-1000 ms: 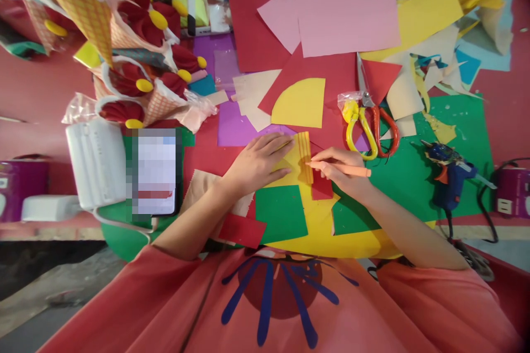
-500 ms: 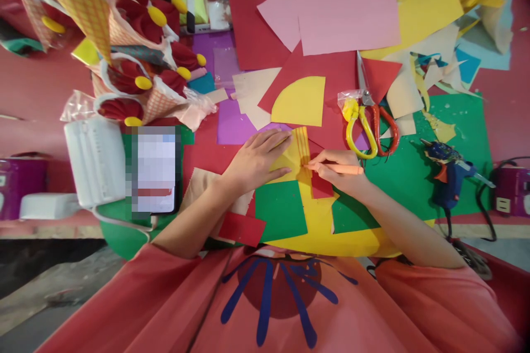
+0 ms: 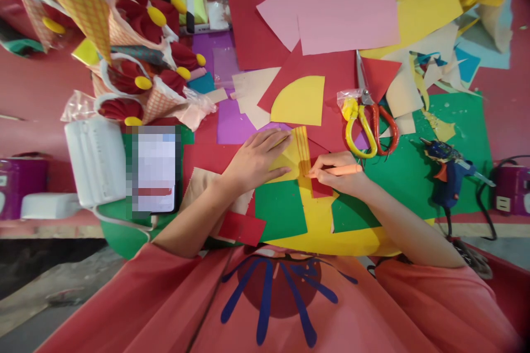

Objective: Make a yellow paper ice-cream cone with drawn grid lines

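Note:
My left hand (image 3: 259, 159) lies flat with its fingers stretched over a piece of yellow paper (image 3: 293, 168), pressing on its left part. Orange lines run along the right side of that paper. Closed around an orange marker (image 3: 346, 170), my right hand (image 3: 336, 171) rests at the paper's right edge, with the marker's tip at the lower end of the lines. Just above, a yellow quarter-circle of paper (image 3: 300, 100) lies on red paper. Scissors (image 3: 366, 116) with yellow and red handles lie above and right of my right hand.
A phone (image 3: 155, 171) and a white power box (image 3: 95, 160) lie at left, joined by a cable. Paper cones (image 3: 155, 102) with red filling are heaped at upper left. A blue glue gun (image 3: 449, 176) rests at right on green paper. Pink sheets (image 3: 348, 8) lie at the back.
My right hand has moved slightly down toward me with the marker, and the tip now sits lower along the lined edge. My left hand has stayed in place.

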`<state>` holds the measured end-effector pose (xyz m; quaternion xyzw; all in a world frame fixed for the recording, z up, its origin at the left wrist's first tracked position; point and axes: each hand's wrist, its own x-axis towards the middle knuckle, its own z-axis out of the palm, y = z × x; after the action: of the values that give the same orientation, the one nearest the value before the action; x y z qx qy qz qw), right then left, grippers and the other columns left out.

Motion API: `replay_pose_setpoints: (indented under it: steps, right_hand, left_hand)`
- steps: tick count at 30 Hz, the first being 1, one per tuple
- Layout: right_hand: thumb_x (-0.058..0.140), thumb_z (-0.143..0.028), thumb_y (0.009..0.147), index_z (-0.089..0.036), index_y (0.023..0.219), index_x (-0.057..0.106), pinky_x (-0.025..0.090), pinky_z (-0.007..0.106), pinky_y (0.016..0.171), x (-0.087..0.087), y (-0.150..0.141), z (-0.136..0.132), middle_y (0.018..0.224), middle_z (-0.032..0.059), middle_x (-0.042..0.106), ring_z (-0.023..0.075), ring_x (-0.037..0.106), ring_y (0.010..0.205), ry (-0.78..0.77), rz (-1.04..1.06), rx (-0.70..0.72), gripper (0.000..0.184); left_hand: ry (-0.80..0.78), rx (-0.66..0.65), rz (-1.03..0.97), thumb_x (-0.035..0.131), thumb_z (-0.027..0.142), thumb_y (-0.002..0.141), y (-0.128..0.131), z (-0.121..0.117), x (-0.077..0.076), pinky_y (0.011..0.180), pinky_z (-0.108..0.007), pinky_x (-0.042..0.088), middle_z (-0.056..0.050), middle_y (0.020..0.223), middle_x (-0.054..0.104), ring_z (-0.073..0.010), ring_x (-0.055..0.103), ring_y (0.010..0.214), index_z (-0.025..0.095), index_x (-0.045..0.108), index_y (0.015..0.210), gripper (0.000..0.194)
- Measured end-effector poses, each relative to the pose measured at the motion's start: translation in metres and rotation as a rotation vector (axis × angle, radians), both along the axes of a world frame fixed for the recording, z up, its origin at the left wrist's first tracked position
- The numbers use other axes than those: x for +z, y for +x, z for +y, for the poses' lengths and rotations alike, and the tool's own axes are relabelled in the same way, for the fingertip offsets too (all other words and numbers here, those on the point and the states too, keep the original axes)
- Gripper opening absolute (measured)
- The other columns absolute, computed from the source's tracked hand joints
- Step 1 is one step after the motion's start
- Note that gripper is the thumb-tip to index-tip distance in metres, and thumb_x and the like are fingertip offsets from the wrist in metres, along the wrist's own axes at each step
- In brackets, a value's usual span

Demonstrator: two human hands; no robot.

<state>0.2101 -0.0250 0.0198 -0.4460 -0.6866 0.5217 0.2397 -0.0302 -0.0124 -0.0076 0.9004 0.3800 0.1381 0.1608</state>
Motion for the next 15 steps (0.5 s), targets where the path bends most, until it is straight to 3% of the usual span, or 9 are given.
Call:
replay_pose_setpoints:
  steps: [7,12,15]
  right_hand:
    - [0.058,-0.026,0.080,-0.017,0.070,0.066,0.044,0.020,0.045,-0.0015,0.0032,-0.0002,0.055,-0.0016,0.062,0.0084,0.055,0.047,-0.095,0.204,-0.242,0.016]
    - [0.061,-0.032,0.085,-0.020,0.092,0.070,0.051,0.022,0.051,-0.0045,0.0036,-0.0040,0.072,0.0005,0.070,0.0085,0.060,0.054,0.005,0.194,-0.329,0.017]
    - [0.059,-0.033,0.088,-0.020,0.094,0.071,0.054,0.022,0.055,-0.0053,0.0039,-0.0030,0.083,0.0024,0.073,0.0094,0.064,0.061,0.024,0.180,-0.343,0.018]
  left_hand:
    - [-0.034,-0.004,-0.014,0.055,0.046,0.091,-0.0015,0.0006,-0.0022,0.110,-0.049,0.038,-0.017,0.141,0.051,-0.0318,0.045,0.132,0.012,0.046,0.140,0.061]
    - [-0.038,-0.130,-0.018,0.047,0.041,0.095,0.0008,-0.0028,-0.0014,0.105,-0.046,0.042,-0.013,0.135,0.056,-0.0295,0.048,0.126,0.019,0.052,0.137,0.047]
    - [0.014,-0.196,-0.018,0.047,0.038,0.096,0.0019,-0.0043,-0.0006,0.101,-0.045,0.045,-0.013,0.132,0.058,-0.0297,0.051,0.121,0.019,0.053,0.136,0.045]
